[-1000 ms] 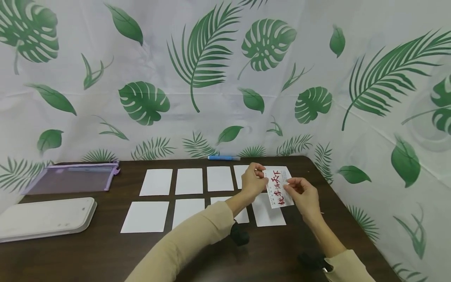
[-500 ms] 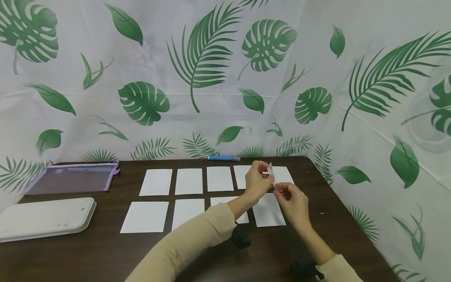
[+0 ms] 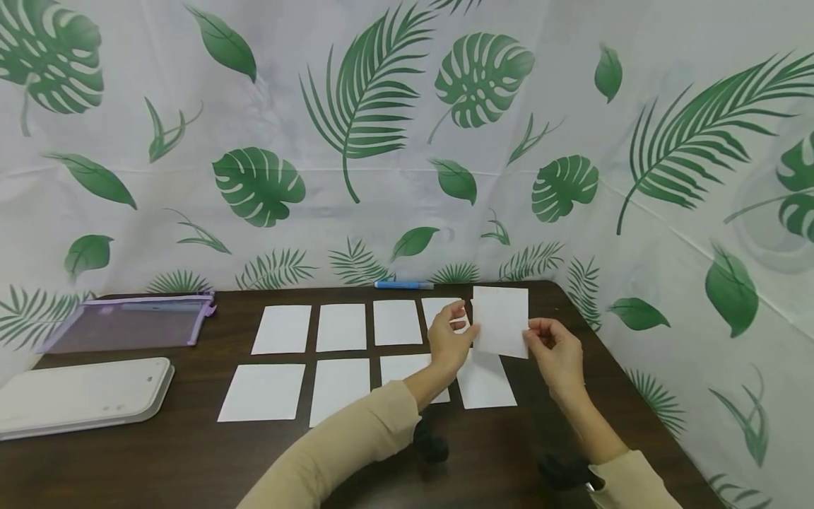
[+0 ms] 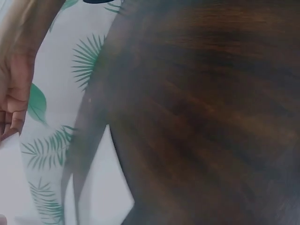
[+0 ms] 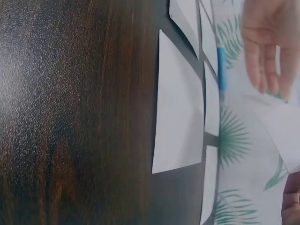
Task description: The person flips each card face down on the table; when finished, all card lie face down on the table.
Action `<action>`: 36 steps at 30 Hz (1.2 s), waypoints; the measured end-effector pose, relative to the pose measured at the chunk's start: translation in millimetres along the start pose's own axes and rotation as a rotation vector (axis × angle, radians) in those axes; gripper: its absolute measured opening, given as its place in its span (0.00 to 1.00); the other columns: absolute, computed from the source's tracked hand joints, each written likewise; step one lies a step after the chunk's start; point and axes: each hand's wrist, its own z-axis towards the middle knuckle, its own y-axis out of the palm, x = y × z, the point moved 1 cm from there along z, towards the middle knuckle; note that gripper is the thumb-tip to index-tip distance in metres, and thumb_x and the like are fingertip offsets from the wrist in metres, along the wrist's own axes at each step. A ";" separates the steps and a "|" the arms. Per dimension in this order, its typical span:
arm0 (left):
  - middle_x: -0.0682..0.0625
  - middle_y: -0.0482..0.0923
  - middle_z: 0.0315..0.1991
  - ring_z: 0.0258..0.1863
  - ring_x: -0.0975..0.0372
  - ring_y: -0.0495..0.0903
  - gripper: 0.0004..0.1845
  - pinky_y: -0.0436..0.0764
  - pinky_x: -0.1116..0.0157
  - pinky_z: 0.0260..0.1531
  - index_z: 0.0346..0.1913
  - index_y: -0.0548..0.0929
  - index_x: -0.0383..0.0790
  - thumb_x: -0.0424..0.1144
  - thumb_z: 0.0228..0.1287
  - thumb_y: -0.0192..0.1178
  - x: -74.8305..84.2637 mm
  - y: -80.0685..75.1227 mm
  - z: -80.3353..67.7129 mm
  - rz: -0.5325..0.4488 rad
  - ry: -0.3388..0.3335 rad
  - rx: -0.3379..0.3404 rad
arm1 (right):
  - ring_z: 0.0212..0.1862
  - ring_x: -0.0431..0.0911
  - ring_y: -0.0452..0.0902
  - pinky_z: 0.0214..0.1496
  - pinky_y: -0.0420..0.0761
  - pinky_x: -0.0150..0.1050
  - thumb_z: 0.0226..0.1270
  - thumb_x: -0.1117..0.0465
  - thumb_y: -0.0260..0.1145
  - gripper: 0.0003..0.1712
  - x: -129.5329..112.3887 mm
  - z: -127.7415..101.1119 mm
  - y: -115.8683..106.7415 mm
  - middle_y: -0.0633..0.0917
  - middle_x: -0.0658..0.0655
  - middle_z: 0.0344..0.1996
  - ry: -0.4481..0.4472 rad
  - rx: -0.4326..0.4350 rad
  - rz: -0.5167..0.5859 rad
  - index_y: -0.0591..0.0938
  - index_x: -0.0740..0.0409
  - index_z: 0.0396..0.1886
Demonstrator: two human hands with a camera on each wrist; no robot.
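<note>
A small card (image 3: 501,322) is held upright above the right end of the table, its blank white side toward the head camera. My right hand (image 3: 558,359) pinches its right edge, thumb in front. At the opposite edge is my left hand (image 3: 450,341), its thumb tip right at the card and its other fingers loosely bent, apart from it. The right wrist view shows the left fingers (image 5: 269,70) just short of the card (image 5: 286,133). Below lie white cards in two rows, among them one (image 3: 486,382) directly under the held card.
On the dark wooden table (image 3: 191,459), a blue marker (image 3: 404,285) lies along the back edge. To the left are a purple mesh zip pouch (image 3: 143,322) and a white flat case (image 3: 85,396). A leaf-patterned cloth (image 3: 381,141) hangs behind the table.
The card has turned over: its red-lettered side faced the head camera, then its edge, and now its blank side. The right hand moved left, then back right; the left fingers have loosened from the card.
</note>
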 end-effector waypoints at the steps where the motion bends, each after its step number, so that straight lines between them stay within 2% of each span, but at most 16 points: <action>1: 0.44 0.80 0.41 0.37 0.58 0.81 0.23 0.81 0.70 0.36 0.51 0.80 0.35 0.23 0.49 0.66 -3.2 0.2 -1.0 0.000 -0.013 -0.006 | 0.27 0.34 0.69 0.26 0.70 0.22 0.58 0.73 0.65 0.07 1.3 0.0 -0.2 0.79 0.54 0.27 0.028 -0.009 0.024 0.81 0.69 0.37; 4: 0.45 0.82 0.38 0.31 0.62 0.81 0.21 0.80 0.73 0.31 0.49 0.82 0.35 0.22 0.48 0.65 -9.8 1.5 -4.0 -0.018 -0.031 -0.025 | 0.28 0.35 0.70 0.27 0.72 0.23 0.58 0.74 0.65 0.09 5.3 1.1 -0.7 0.77 0.48 0.26 0.080 -0.028 0.086 0.80 0.71 0.39; 7: 0.45 0.83 0.35 0.28 0.66 0.79 0.20 0.79 0.75 0.29 0.47 0.84 0.36 0.21 0.47 0.65 -14.9 3.7 -6.0 -0.024 -0.035 -0.032 | 0.29 0.35 0.70 0.28 0.72 0.22 0.58 0.75 0.64 0.12 11.1 3.7 -1.9 0.78 0.49 0.27 0.104 -0.047 0.079 0.80 0.70 0.43; 11: 0.45 0.82 0.34 0.27 0.68 0.78 0.21 0.79 0.76 0.28 0.48 0.83 0.35 0.20 0.47 0.65 -20.3 7.7 -11.5 -0.020 -0.060 -0.054 | 0.30 0.38 0.69 0.27 0.71 0.23 0.58 0.73 0.65 0.16 19.2 5.5 -6.0 0.79 0.57 0.30 0.116 -0.073 -0.038 0.81 0.66 0.47; 15: 0.47 0.82 0.32 0.26 0.69 0.78 0.21 0.78 0.76 0.25 0.49 0.83 0.34 0.20 0.47 0.65 -23.3 14.2 -20.6 -0.001 -0.091 -0.072 | 0.30 0.41 0.70 0.24 0.70 0.26 0.58 0.69 0.67 0.17 29.6 5.8 -12.5 0.80 0.58 0.31 0.132 -0.103 -0.164 0.82 0.63 0.48; 19: 0.49 0.83 0.32 0.26 0.69 0.80 0.22 0.78 0.76 0.24 0.49 0.83 0.35 0.22 0.47 0.67 -23.8 22.7 -30.8 0.054 -0.105 -0.100 | 0.32 0.45 0.70 0.23 0.69 0.29 0.59 0.65 0.68 0.17 42.3 5.8 -21.5 0.80 0.59 0.31 0.170 -0.152 -0.246 0.81 0.63 0.49; 25: 0.48 0.83 0.31 0.25 0.70 0.77 0.22 0.76 0.76 0.25 0.48 0.83 0.30 0.22 0.44 0.67 -25.9 35.6 -43.2 0.150 -0.109 -0.177 | 0.34 0.48 0.70 0.24 0.70 0.30 0.59 0.63 0.68 0.20 59.9 3.3 -36.8 0.80 0.60 0.31 0.227 -0.251 -0.293 0.80 0.67 0.50; 32: 0.49 0.83 0.29 0.27 0.69 0.80 0.21 0.77 0.76 0.30 0.45 0.85 0.32 0.24 0.41 0.69 -26.3 45.8 -48.9 0.265 -0.099 -0.223 | 0.33 0.47 0.70 0.28 0.70 0.31 0.57 0.62 0.69 0.21 74.3 1.8 -49.9 0.80 0.58 0.30 0.219 -0.316 -0.353 0.80 0.69 0.48; 36: 0.51 0.82 0.27 0.28 0.68 0.78 0.17 0.76 0.74 0.32 0.39 0.86 0.34 0.26 0.39 0.71 -22.5 49.2 -50.7 0.354 -0.074 -0.239 | 0.32 0.46 0.71 0.28 0.70 0.33 0.56 0.62 0.70 0.20 79.3 1.8 -54.5 0.80 0.58 0.28 0.214 -0.323 -0.366 0.80 0.69 0.47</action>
